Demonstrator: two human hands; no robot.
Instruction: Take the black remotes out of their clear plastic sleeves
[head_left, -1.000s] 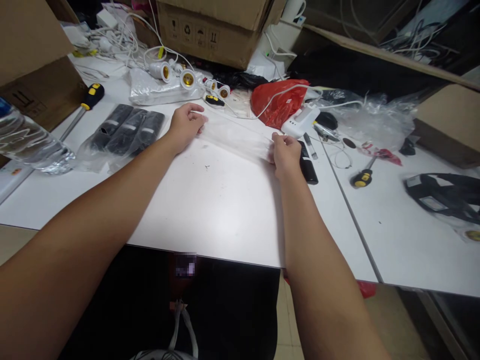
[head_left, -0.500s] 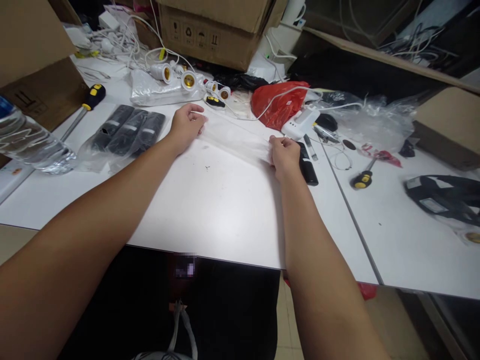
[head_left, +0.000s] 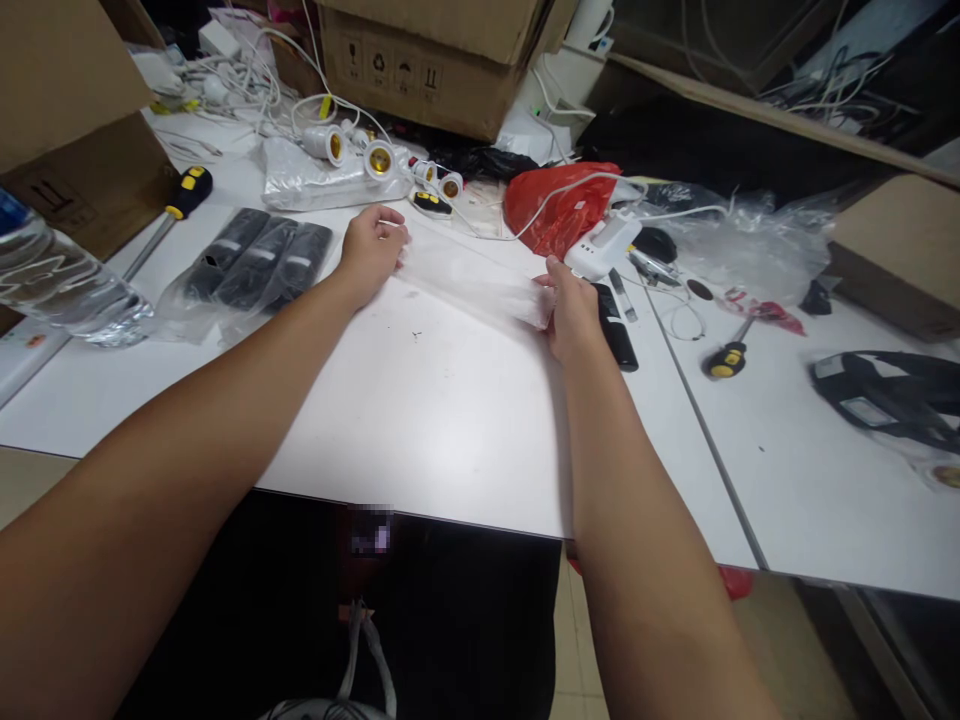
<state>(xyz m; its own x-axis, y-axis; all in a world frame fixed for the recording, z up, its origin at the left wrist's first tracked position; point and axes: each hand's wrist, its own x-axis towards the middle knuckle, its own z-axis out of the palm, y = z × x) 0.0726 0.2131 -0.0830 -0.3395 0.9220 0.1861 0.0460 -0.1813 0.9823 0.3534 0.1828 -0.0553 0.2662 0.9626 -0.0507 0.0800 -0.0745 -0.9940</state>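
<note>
My left hand (head_left: 370, 258) and right hand (head_left: 573, 311), pinched closed, hold a plastic bag (head_left: 469, 280). Spreading it seems the step; next calls for even tension.

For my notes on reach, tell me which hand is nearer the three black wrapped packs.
Left. The left hand is just right of the black packs; the right hand is much farther right, at the other end of the translucent plastic.
</note>
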